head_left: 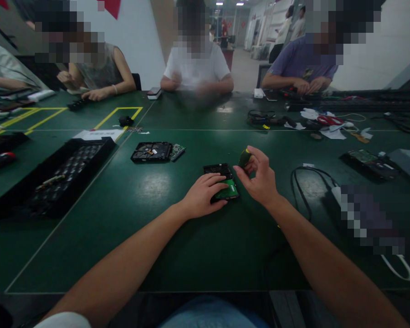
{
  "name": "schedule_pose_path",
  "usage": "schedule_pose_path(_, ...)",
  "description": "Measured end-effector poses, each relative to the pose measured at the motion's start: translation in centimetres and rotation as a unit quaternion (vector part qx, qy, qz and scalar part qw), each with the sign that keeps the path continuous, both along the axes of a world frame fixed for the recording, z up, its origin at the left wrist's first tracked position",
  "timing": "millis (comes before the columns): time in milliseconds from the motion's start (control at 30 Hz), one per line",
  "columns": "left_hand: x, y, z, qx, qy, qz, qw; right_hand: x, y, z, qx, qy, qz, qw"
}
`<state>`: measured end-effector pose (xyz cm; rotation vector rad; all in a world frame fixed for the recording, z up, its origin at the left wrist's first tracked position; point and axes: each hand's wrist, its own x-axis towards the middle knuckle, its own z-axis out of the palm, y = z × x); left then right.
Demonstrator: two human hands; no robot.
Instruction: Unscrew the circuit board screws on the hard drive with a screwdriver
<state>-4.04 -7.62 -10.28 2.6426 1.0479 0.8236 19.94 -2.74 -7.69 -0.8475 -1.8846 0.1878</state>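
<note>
Green-boarded drive (230,193) under a spread left hand (205,195), tool handle (245,158) in the right

One drive lies flat on the table (150,255), circuit board upward, and serves as landmark for all else. The left hand rests across it, fingers extended and apart, laid on the board rather than closed around anything. Just right of the drive, the right hand (261,178) is raised with its fingers curled about the single yellow-and-black handle; whether a shaft meets the drive cannot be told.

Two more drive-like blocks are in view: a dark casing (150,152) with a rounded contour, left of the drive and slightly beyond it, and a black block (367,166) with a greenish top, well to its right. One loose circuit board (178,152) lies at the casing's right side, thin, angular, thick with small parts. Farther left of the drive stands one long black tray (104,146), straight-walled, its floor patterned in rows of dimples, holding one slender pale piece (51,181). White paper (105,134) lies flat at the tray's far end.

Smooth green tabletop runs from the drive to the straight near edge, with open room leftward as far as the tray. Rightward, room narrows at a looped black cable (330,176). Beyond the drive, three people (198,68) sit facing it along the far edge.
</note>
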Motion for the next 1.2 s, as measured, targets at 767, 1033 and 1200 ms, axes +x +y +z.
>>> schedule_pose_path(767, 0.1, -0.1, 0.2, -0.006, 0.003, 0.004, 1.0, -0.4, -0.4, 1.0, 0.044, -0.007, 0.007, 0.999)
schedule_pose_path(1033, 0.0, -0.2, 0.2, 0.0, 0.003, 0.007, 1.0, -0.6, -0.3, 1.1, 0.089, -0.028, -0.035, 0.995)
schedule_pose_path(1200, 0.1, -0.2, 0.2, 0.001, 0.001, 0.005, 1.0, -0.6, -0.4, 1.1, 0.074, -0.014, -0.007, 0.997)
